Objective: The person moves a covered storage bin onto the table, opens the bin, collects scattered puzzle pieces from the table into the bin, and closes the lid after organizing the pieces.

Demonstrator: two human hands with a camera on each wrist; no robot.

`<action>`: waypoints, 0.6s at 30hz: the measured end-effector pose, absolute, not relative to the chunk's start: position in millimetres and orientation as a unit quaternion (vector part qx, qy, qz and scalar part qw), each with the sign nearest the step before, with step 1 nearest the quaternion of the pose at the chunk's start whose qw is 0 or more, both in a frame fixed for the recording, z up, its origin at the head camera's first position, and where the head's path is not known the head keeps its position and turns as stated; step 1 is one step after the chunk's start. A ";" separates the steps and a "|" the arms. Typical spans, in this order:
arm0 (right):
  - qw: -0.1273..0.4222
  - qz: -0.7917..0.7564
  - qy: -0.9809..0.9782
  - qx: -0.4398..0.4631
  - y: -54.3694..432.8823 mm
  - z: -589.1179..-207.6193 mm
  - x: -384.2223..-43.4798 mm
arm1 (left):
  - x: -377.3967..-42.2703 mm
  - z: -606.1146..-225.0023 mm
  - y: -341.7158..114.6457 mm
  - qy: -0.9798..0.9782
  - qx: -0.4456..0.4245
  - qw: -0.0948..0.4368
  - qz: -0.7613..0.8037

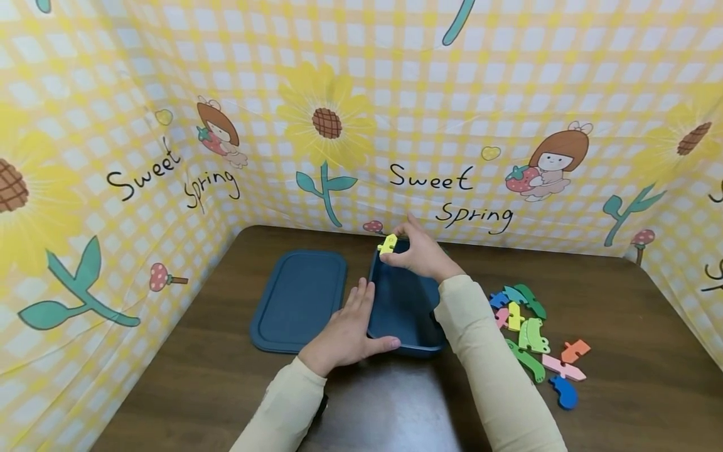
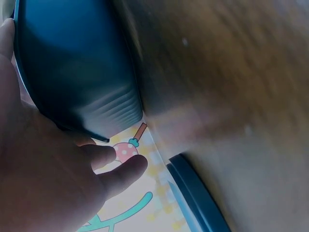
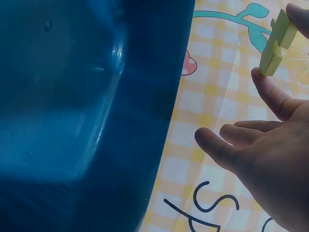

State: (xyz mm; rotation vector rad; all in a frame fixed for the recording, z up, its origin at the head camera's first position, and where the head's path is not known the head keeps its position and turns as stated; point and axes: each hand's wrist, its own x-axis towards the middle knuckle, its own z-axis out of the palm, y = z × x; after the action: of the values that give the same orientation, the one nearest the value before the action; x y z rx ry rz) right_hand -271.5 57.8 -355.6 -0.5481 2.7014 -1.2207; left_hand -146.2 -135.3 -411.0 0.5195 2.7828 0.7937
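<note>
Between thumb and index finger my right hand [image 1: 420, 252] pinches a small yellow puzzle piece [image 1: 387, 244] above the far left corner of a dark blue plastic box [image 1: 403, 307]. In the right wrist view, the yellow piece [image 3: 277, 43] is held at its two ends, and the other fingers are spread. My left hand [image 1: 346, 329] rests with straight fingers against the box's left side, thumb at its near edge. The left wrist view shows that hand [image 2: 53, 169] beside the box wall [image 2: 82, 63]. The box's inside is partly hidden by the right arm.
Left of the box lies a flat dark blue lid [image 1: 299, 301]. On the right, several coloured pieces are scattered on the brown table [image 1: 632, 364], among them a green piece [image 1: 531, 336], an orange piece [image 1: 575, 350] and a blue piece [image 1: 563, 392]. A checked cloth [image 1: 361, 144] hangs behind.
</note>
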 end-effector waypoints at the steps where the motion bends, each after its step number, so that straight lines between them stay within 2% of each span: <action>1: 0.064 -0.403 0.895 -0.181 58.2 -356.9 -272.2 | -146.4 -411.2 -135.1 0.941 0.176 0.101 0.269; 18: 0.085 -0.410 0.892 -0.170 58.5 -385.0 -287.1 | -147.0 -412.1 -135.5 0.941 0.174 0.106 0.268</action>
State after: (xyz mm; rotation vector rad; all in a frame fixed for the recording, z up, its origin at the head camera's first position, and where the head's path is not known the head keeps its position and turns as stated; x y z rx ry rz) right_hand -287.1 58.5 -385.0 -0.5077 2.6603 -1.2215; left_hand -147.0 -135.5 -412.1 0.5136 2.7739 0.7909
